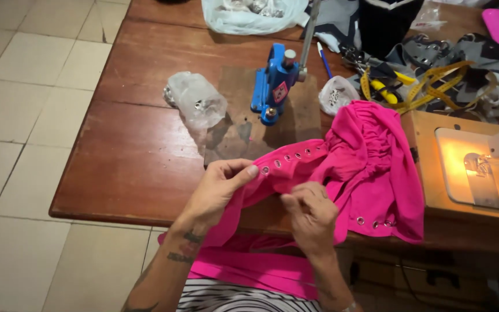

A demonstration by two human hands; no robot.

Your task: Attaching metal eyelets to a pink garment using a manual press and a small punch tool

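1. The pink garment (365,167) is lying over the tabletop (134,156) edge, just in front of the blue press (272,84).
2. The left hand (218,188) is pinching the garment's eyelet strip at its end, thumb on top.
3. The right hand (310,214) is pinching the same strip, fingers curled, nearer the sewing machine (480,167).

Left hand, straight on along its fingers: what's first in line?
The left hand points up-right along the pink garment it grips. It would likely meet the eyelet strip first, then the bunched fabric. Depth is unclear.
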